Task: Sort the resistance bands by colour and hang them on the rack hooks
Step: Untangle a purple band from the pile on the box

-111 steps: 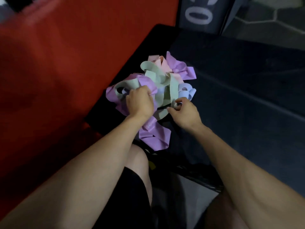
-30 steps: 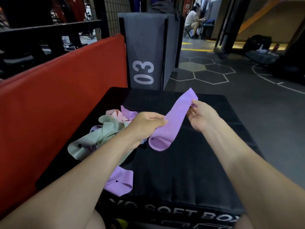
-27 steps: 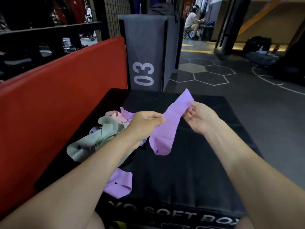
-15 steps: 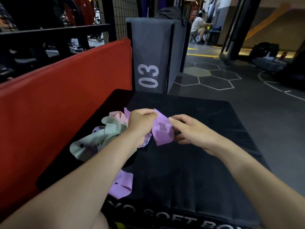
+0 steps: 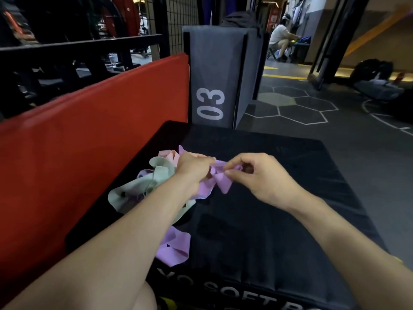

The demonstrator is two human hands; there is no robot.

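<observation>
A purple resistance band [image 5: 221, 182] is bunched between both hands above the black soft box [image 5: 279, 220]. My left hand [image 5: 194, 167] grips one end of it. My right hand [image 5: 257, 177] pinches the other part with thumb and fingers. Left of the hands lies a tangled pile of bands: pale green [image 5: 134, 191], pink [image 5: 169, 155] and purple ones. Another purple band [image 5: 174, 247] lies loose near the box's front edge. No rack hooks are clearly visible.
A red padded box [image 5: 89, 135] stands along the left. A grey box marked 03 [image 5: 214, 86] stands behind. A black metal rack with mesh [image 5: 89, 48] is at the back left. A person [image 5: 280, 36] sits far off on the gym floor.
The purple band, stretched out between my hands a second ago, is now gathered short. My right hand has moved in close to my left hand.
</observation>
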